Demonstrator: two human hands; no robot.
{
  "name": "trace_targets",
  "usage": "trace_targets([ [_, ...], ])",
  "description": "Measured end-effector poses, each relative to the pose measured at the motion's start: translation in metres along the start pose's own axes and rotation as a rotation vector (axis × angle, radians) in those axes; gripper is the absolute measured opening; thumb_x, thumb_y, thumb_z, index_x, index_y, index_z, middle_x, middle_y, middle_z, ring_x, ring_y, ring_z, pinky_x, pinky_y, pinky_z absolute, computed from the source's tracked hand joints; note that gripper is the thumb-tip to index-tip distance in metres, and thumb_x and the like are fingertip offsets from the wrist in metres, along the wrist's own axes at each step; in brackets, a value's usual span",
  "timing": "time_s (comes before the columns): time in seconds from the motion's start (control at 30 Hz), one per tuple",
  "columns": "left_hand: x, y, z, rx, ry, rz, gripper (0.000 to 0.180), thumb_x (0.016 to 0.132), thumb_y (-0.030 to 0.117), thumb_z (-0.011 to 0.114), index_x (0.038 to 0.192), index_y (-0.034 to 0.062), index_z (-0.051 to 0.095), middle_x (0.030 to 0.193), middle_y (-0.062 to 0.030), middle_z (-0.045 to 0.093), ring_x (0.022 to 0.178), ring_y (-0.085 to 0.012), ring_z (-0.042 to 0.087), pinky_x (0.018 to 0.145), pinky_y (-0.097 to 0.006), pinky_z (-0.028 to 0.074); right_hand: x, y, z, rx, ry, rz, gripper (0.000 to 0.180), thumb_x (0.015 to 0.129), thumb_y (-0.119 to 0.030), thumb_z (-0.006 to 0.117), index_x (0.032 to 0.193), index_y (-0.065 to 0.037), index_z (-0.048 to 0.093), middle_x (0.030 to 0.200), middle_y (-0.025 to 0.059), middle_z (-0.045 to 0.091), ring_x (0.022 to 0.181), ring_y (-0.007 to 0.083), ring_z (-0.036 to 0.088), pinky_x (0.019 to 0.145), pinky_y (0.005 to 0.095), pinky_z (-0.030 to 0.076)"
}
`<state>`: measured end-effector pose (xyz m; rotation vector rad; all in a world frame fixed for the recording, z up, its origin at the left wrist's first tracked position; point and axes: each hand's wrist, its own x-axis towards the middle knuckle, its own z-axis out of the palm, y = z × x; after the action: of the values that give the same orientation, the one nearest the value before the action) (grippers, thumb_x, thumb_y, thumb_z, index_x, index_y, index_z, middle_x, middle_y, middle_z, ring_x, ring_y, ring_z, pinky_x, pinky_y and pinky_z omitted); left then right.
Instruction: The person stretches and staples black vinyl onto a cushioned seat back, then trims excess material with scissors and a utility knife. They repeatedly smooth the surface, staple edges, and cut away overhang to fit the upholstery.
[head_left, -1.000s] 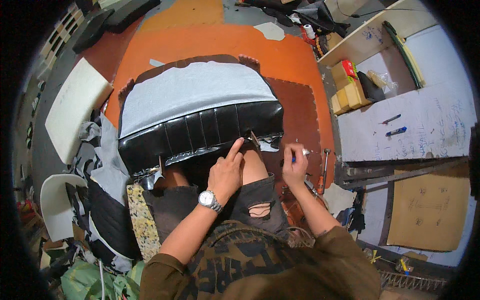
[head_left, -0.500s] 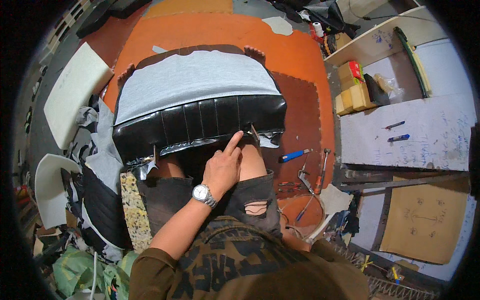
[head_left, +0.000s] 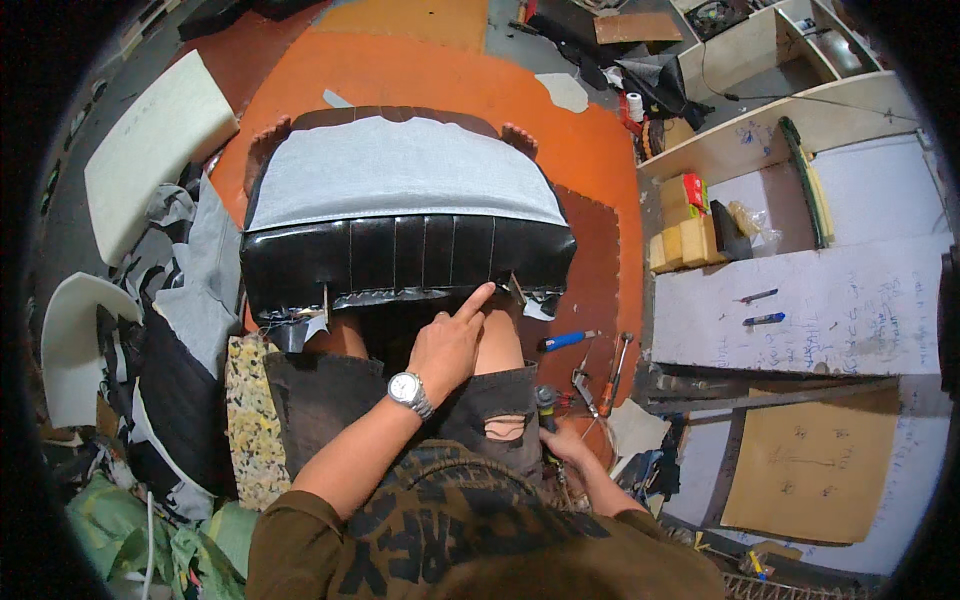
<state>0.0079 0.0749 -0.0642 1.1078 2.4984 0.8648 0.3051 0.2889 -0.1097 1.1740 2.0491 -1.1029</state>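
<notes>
Left hand (head_left: 447, 345) stretched out in front, index finger pointing, other fingers curled, forearm angled up. Right hand (head_left: 567, 443) tucked low by the hip, fingers curled.

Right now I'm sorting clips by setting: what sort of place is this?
Probably an upholstery workshop. A black seat cushion rests across the person's legs, foam slabs and fabric scraps lie on the floor, and hand tools lie beside them.

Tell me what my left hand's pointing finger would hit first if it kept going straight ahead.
Probably the black seat cushion. The left hand points its index finger up and away from you, with the fingertip at the cushion's stapled lower edge. Whether it already touches is unclear from this view.
</notes>
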Motion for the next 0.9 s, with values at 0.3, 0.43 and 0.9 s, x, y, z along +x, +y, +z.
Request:
trace_targets([
  [0.3, -0.001, -0.003, 0.007, 0.016, 0.039, 0.017, 0.012, 0.097, 0.009, 0.068, 0.099, -0.0008, 0.075, 0.175, 0.0078, 0.034, 0.083, -0.0327, 0.071, 0.071, -0.047, 0.066, -0.058, -0.166, -0.045, 0.151, 0.069, -0.421, 0.068, 0.093, -0.024, 0.083, 0.148, 0.001, 0.052, 0.136, 0.0165, 0.068, 0.126, 0.0262, 0.064, 0.112, 0.0422, 0.048],
  [0.43, -0.001, -0.003, 0.007, -0.002, 0.0, -0.015, 0.013, 0.096, 0.007, 0.066, 0.099, -0.0007, 0.076, 0.174, 0.0096, 0.036, 0.082, -0.0322, 0.07, 0.072, -0.044, 0.066, -0.073, -0.213, -0.051, 0.047, 0.11, -0.472, 0.069, 0.093, -0.024, 0.082, 0.15, 0.002, 0.05, 0.142, 0.0173, 0.065, 0.132, 0.0278, 0.061, 0.116, 0.0429, 0.045],
  [0.9, 0.003, -0.009, 0.011, -0.13, -0.032, -0.058, 0.015, 0.094, 0.005, 0.068, 0.099, -0.0043, 0.079, 0.17, 0.007, 0.044, 0.083, -0.032, 0.071, 0.071, -0.046, 0.065, -0.081, -0.288, -0.043, 0.507, 0.104, -0.37, 0.02, 0.102, -0.021, 0.068, 0.106, -0.001, 0.067, 0.081, 0.0025, 0.067, 0.07, 0.0129, 0.063, 0.068, 0.0312, 0.052],
])
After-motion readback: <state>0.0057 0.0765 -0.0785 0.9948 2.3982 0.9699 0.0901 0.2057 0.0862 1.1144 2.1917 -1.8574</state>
